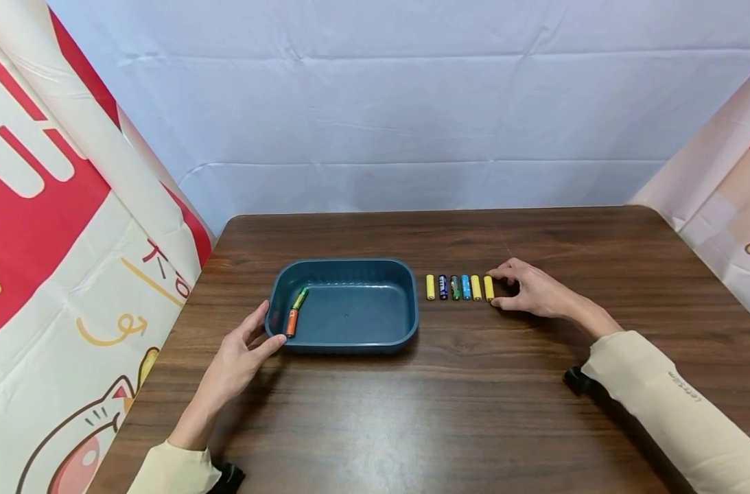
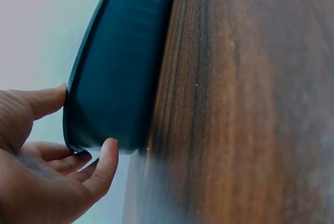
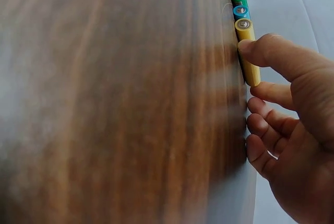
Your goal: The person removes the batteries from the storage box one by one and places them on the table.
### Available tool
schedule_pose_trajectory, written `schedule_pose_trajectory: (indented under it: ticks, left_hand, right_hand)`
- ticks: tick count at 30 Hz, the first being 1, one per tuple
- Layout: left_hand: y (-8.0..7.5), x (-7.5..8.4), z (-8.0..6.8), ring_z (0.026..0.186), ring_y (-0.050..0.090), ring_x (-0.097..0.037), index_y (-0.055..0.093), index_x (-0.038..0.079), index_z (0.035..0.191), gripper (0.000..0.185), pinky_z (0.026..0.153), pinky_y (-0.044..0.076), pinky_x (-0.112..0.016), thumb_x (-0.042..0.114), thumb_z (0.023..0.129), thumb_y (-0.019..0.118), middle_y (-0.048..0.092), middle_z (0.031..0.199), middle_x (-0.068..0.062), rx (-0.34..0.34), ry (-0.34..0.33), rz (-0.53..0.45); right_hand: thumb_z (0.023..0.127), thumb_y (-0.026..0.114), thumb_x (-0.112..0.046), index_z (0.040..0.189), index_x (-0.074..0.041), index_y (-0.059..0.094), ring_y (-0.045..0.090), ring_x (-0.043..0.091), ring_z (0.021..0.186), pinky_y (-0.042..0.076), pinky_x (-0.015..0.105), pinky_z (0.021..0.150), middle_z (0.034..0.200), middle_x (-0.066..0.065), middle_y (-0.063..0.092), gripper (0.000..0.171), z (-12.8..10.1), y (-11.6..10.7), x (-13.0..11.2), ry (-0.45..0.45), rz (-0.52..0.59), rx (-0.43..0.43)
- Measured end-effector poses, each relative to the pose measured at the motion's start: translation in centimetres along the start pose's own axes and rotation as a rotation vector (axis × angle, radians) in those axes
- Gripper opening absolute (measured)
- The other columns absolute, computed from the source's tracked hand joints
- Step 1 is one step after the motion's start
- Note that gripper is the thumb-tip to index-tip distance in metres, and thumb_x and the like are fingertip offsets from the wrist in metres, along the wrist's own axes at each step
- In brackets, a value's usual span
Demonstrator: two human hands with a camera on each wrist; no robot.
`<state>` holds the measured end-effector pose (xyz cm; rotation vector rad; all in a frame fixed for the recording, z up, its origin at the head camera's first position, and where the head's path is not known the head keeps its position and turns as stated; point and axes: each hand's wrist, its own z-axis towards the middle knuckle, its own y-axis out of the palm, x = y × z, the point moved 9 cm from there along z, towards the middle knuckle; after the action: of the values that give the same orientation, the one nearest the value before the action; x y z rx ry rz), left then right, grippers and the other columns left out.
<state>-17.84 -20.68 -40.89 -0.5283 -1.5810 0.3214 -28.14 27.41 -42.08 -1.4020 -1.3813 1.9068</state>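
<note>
A dark teal plastic basin stands on the table. Inside it, along the left wall, lie an orange battery and a green battery, end to end. My left hand grips the basin's left end, thumb at the front corner of the rim. To the basin's right is a row of batteries placed side by side: yellow, dark blue, dark green, light blue and two more yellow. At the row's right end, my right hand pinches the last yellow battery between thumb and index finger.
The brown wood-grain table carries everything. A pale cloth hangs behind its far edge. Printed cloths hang at the left and right sides. A dark strap shows under the right sleeve.
</note>
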Motion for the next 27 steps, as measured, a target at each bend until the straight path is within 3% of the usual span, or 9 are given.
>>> schedule_pose_trajectory:
  ticks: [27]
  left_hand:
    - [-0.04, 0.28, -0.02, 0.142, 0.043, -0.046, 0.022, 0.005, 0.164, 0.078, 0.107, 0.042, -0.048, 0.021, 0.102, 0.068, 0.030, 0.164, -0.025, -0.002, 0.018, 0.003]
  right_hand:
    - [0.092, 0.081, -0.025, 0.141, 0.004, 0.058, 0.056, 0.027, 0.100, 0.050, 0.046, 0.080, 0.126, 0.018, 0.058, 0.062, -0.14, 0.01, -0.02, -0.007, -0.004, 0.001]
